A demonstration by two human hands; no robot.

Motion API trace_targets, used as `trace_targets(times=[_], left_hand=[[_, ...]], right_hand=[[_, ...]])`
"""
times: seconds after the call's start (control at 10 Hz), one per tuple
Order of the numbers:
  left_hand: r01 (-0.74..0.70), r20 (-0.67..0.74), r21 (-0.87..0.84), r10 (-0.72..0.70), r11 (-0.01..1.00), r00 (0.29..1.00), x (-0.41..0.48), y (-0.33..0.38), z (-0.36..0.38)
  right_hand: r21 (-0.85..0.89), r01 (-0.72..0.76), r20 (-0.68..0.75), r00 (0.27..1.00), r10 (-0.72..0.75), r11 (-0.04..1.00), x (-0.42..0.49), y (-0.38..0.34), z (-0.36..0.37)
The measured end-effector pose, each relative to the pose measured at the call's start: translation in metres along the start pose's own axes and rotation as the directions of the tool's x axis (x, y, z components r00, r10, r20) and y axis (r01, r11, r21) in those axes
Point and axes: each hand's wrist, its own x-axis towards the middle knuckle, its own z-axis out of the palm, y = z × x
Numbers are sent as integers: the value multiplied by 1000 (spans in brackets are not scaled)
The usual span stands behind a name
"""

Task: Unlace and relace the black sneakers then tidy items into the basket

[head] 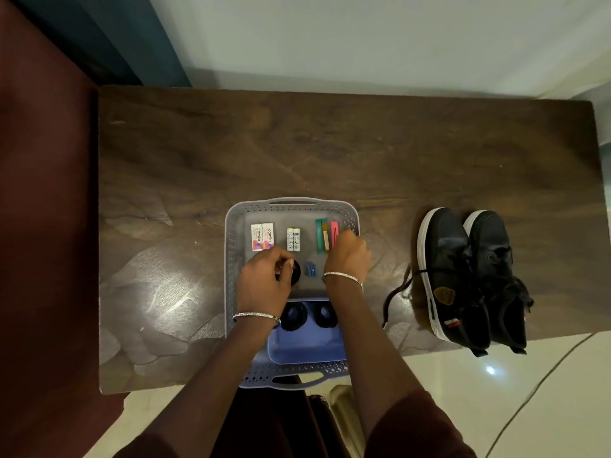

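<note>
A grey perforated basket (231, 226) sits at the table's near edge. Inside lie two white boxes (262, 237), two batteries (293, 239), teal, orange and pink strips (323, 235), a small blue piece (310, 269) and a blue tray (307, 348) with two black round items (325, 314). My left hand (264, 282) is over the basket, its fingers curled round a small black round object (295, 271). My right hand (348, 257) reaches to the pink strip (334, 230), fingers curled; what it grips is hidden. Two black sneakers (463, 276) stand side by side at the right, laces loose.
The dark wooden table (330, 153) stretches behind and to the left of the basket. A lace end (395, 295) trails left of the sneakers. A maroon seat (43, 226) borders the table's left side. Pale floor lies beyond the near edge.
</note>
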Motion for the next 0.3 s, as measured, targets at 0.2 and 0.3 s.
trace_targets(times=[0.2, 0.3], left_hand=[[-7, -16, -18, 7, 1000, 1000, -7, 17, -17], [-10, -16, -23, 10, 1000, 1000, -18, 25, -28]], right_hand=[[113, 91, -90, 993, -81, 989, -36, 10, -5], [233, 250, -170, 962, -214, 940, -61, 17, 1]])
